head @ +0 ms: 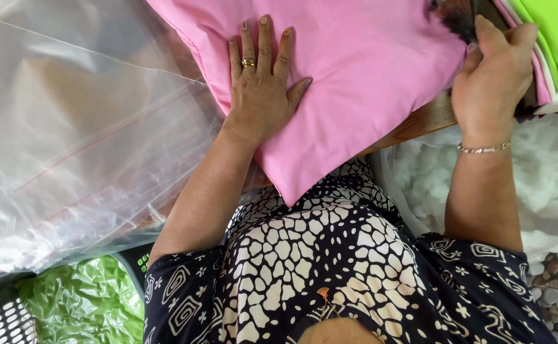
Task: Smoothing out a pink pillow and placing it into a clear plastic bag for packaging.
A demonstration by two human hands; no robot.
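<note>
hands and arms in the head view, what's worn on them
The left hand wears a gold ring on one finger, and its nails look painted a muted shade. The right hand has a thin silvery chain bracelet at the wrist. Both forearms are bare; short dark sleeves with white swirl patterns cover the upper arms.

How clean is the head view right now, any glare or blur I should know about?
Head view: even daylight and soft shadows; the pink cushion cover and the left hand flat on it are sharp. The clear plastic bags carry whitish sheen that veils what lies under them. The right hand at the cover's edge is clear; the dark thing by its fingers is blurred.
</note>
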